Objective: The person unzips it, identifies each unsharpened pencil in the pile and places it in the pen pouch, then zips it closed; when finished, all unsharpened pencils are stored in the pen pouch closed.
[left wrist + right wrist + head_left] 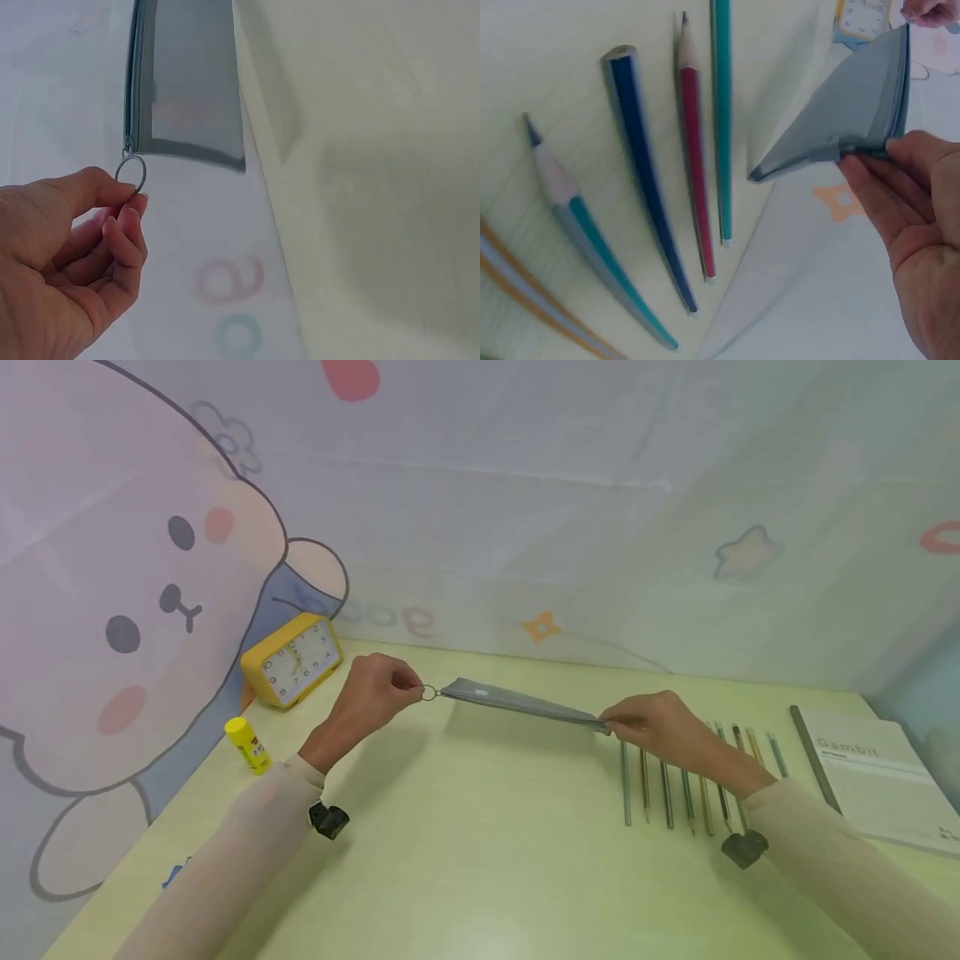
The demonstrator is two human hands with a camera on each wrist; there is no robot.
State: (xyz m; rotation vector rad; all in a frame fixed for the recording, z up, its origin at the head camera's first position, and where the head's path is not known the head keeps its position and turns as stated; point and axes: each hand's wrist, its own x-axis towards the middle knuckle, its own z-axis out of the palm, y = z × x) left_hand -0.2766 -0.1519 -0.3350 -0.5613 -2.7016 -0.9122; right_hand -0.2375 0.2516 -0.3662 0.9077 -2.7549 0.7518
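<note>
A grey translucent zip pouch (510,697) hangs above the table, stretched between both hands. My left hand (375,687) pinches the metal ring (144,171) on the zipper pull, between thumb and fingertips. At the opposite end, my right hand (658,725) pinches the pouch's top edge by its corner. In the left wrist view, the pouch's see-through side (195,82) hangs beyond the ring. Below the right hand and forearm lies a row of several pencils, among them a red pencil (692,142) and a dark blue pencil (641,157). The arm hides part of that row.
A yellow alarm clock (292,660) stands at the back left, with a yellow glue stick (248,746) nearer. A small blue object (172,875) lies at the left edge. On the right is a "Gambit" book (873,777). Behind the table (480,852) hangs a printed cloth (525,527).
</note>
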